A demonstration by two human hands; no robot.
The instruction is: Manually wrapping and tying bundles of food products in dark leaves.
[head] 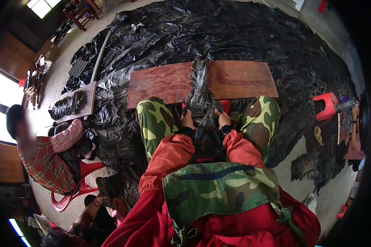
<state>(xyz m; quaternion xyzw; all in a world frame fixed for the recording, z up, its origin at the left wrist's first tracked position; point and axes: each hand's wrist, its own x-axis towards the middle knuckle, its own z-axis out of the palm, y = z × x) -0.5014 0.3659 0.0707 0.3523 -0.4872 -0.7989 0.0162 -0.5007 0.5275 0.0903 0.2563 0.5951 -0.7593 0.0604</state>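
Note:
Between my knees, my left hand (188, 119) grips the left side of a dark, wrinkled strip of sheet material (198, 81). My right hand (223, 119) grips the same strip at its right side. The strip runs away from me over the middle of a reddish wooden board (241, 78), whose two ends show on either side of it. A red stool part (225, 106) shows just beyond my right hand. The lower end of the strip hangs between my wrists; the fingertips under it are partly hidden.
Dark crumpled sheets (235, 34) cover much of the floor. A person (49, 157) sits at left near a board bearing a dark bundle (68, 105). Another person (95, 213) is close at lower left, and one more (355, 132) at far right beside a red stool (325, 106).

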